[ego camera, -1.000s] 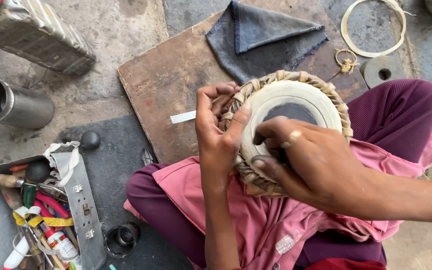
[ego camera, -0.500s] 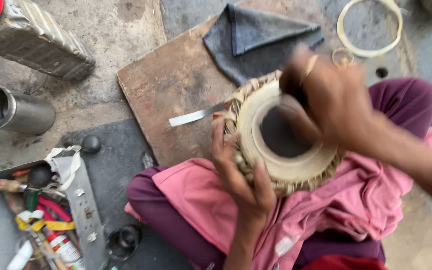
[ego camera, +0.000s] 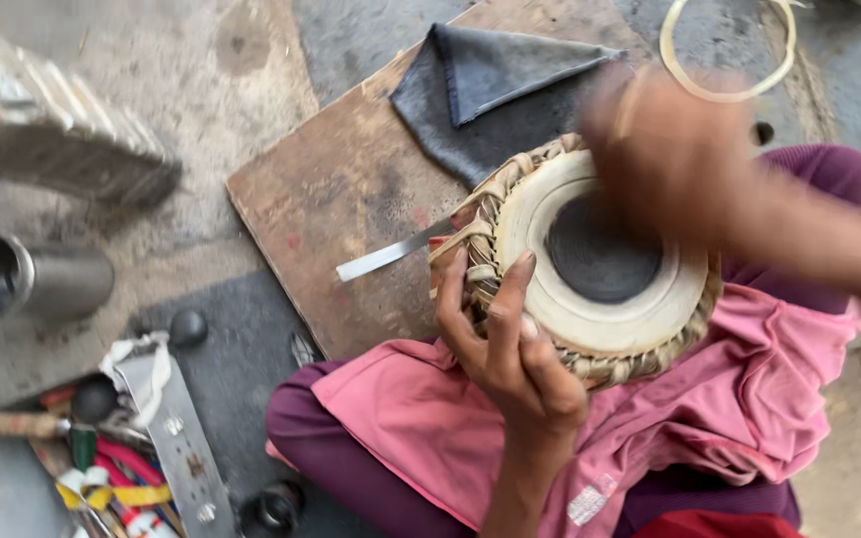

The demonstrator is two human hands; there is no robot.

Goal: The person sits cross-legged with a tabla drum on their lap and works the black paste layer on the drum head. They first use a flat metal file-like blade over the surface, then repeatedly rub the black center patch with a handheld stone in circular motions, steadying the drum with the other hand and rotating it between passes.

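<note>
The left hand [ego camera: 510, 359] is gripping the near rim of a small drum [ego camera: 590, 269], its fingers [ego camera: 505, 299] curling narrowly over the braided edge, while the drum is resting on a pink cloth [ego camera: 749, 399] across the lap. The right hand [ego camera: 670, 149] is hovering above the far side of the drum, too blurred to tell how its fingers are set or whether they are holding anything.

Risks, as judged: with only one hand steadying it on soft cloth, the drum may be tipping or sliding off the lap; a fast-moving hand could be striking the skin off-centre or scuffing the dark centre patch [ego camera: 600, 249].

The drum head is showing a pale, smooth ring around a matte black disc, edged with woven tan lacing. Left of the drum, a flat metal blade [ego camera: 381, 259] is lying on a worn wooden board [ego camera: 341, 179]; behind the drum, a folded grey cloth [ego camera: 490, 80] is sitting on that board.
</note>
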